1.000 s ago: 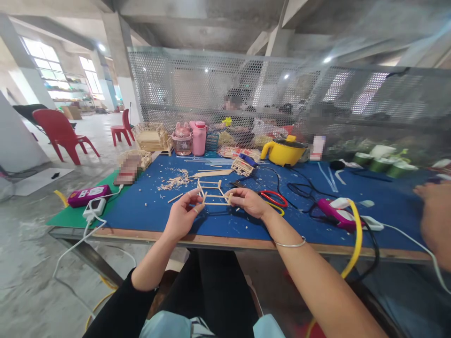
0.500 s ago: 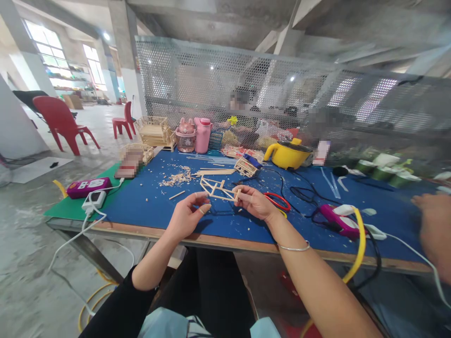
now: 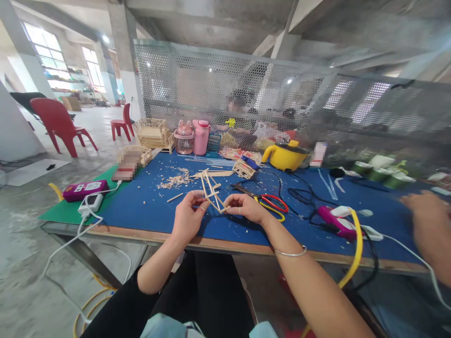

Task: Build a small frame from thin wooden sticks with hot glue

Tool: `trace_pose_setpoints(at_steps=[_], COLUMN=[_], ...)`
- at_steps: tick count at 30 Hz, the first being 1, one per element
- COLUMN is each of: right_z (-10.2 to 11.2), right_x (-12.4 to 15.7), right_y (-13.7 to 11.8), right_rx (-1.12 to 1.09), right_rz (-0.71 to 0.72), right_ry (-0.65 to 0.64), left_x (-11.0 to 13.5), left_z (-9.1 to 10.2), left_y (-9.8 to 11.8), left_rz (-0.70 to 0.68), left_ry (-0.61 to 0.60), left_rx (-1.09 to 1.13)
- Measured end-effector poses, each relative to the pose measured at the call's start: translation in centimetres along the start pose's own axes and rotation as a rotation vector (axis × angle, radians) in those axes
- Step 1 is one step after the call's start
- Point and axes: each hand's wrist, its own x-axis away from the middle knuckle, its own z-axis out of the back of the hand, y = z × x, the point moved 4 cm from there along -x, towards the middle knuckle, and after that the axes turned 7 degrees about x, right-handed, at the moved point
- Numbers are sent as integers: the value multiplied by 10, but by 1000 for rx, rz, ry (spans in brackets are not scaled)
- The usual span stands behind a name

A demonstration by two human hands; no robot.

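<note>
Between my hands is a small frame of thin wooden sticks [image 3: 212, 191], tilted above the blue tabletop. My left hand [image 3: 190, 213] pinches its left side between thumb and fingers. At its lower right corner, the fingers of my right hand [image 3: 244, 207] are closed on the frame. Scissors [image 3: 271, 203] with red and yellow handles lie just beyond my right hand. Behind the frame are a bundle of loose sticks [image 3: 221, 173] and a pile of wood scraps [image 3: 176, 179]. One short stick [image 3: 174, 197] lies left of my left hand.
A small stick-built piece [image 3: 244, 170] sits near a yellow pot [image 3: 286, 156]. Pink bottles [image 3: 201, 137] and a larger stick structure [image 3: 152, 133] stand at the back left. Power strips [image 3: 336, 221] with cords lie on both sides. Another person's hand [image 3: 428, 213] is at the right.
My right hand has moved down and left along the frame, which has turned to a steeper angle. The scissors now show more fully. My left hand now grips the frame's side.
</note>
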Motion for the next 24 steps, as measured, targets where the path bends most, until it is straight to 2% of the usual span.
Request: trace_pose_setpoints(at_steps=[4, 10, 13, 18, 24], right_z=[1, -5, -8, -5, -3], right_x=[-2, -3, -3, -2, -2], right_y=[5, 5, 4, 2, 2], right_rx=[74, 176, 199, 223, 235], right_rz=[25, 91, 92, 94, 113], right_ry=[32, 38, 31, 56, 66], left_x=[-5, -10, -17, -42, -58], left_z=[-10, -20, -15, 3, 12], left_y=[10, 19, 18, 15, 8], left_rz=[-73, -172, -196, -244, -274], left_ry=[-13, -128, -175, -247, -405], left_rx=[-55, -212, -319, -421, -397])
